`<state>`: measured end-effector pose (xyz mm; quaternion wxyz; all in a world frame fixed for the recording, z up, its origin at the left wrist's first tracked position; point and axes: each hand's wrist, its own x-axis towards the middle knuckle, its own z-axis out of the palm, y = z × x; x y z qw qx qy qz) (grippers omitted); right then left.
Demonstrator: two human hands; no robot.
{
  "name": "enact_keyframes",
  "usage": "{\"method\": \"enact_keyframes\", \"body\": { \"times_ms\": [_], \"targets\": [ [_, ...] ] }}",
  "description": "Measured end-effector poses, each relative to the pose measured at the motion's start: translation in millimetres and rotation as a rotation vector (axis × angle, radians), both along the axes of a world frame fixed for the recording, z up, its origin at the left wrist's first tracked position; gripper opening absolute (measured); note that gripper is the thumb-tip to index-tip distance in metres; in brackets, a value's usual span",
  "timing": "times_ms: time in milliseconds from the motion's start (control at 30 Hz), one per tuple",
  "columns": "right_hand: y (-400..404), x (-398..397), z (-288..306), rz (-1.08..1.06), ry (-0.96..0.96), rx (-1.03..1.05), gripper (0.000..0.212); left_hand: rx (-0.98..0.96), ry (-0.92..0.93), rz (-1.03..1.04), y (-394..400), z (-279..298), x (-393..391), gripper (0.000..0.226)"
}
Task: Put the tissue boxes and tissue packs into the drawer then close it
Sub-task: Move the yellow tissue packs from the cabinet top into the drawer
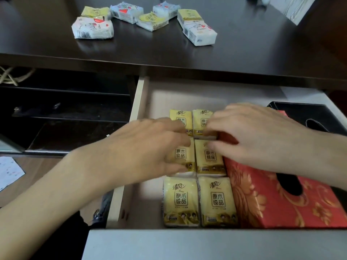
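1. Six yellow plastic-wrapped tissue packs lay flat in the open pale-wood drawer, set two across and three deep, edges touching, apparently to fill the floor without gaps.
2. Left hand rested on the middle-row left pack, fingers spread loosely over it, thumb at its near edge. Not clamped; it looked like pressing or nudging the pack into line.
3. Right hand reached across the red tissue box with gold floral print, fingertips curled down at the seam between the back and middle rows. Whether they pinched a pack edge I could not tell.
4. Red box sat just beside the packs on their right, oval slot upward. Black rectangular tissue box stood behind it, toward the drawer's back right corner.
5. Seven or so small packs, white-and-red and yellow, lay loose on the dark wooden desktop, well apart from the drawer.
6. Judgement: task partway. Bare drawer floor at the back and along the left side looked fit for the desktop packs; drawer not yet closed.
7. Risk, as judged: soft packs may ride up over each other if pushed too tight.
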<state>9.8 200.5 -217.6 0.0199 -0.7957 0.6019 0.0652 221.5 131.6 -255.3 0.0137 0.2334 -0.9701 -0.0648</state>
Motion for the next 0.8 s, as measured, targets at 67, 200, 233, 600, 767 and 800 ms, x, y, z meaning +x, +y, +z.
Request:
{"method": "enact_keyframes", "body": {
  "times_ms": [67,200,233,600,767,800],
  "targets": [
    [-12,-7,1,-0.035,-0.04,-0.011,0.045,0.0,0.054,0.031,-10,5,1,0.053],
    [-31,-13,-12,-0.042,0.05,0.069,0.03,-0.085,-0.037,0.069,-26,2,-10,0.064],
    [-33,-13,-15,-0.039,0.061,0.097,0.027,-0.101,-0.091,0.075,-27,-1,-14,0.065],
    [-33,-22,-22,-0.042,-0.013,0.085,0.032,-0.144,-0.115,0.057,-26,-3,-26,0.051],
    [-37,-24,-21,-0.05,-0.128,0.033,0.027,-0.116,-0.039,0.085,-34,3,-21,0.045],
    [-39,-24,-18,-0.061,-0.166,0.0,0.026,-0.107,-0.008,0.109,-39,7,-20,0.043]
  ]
}}
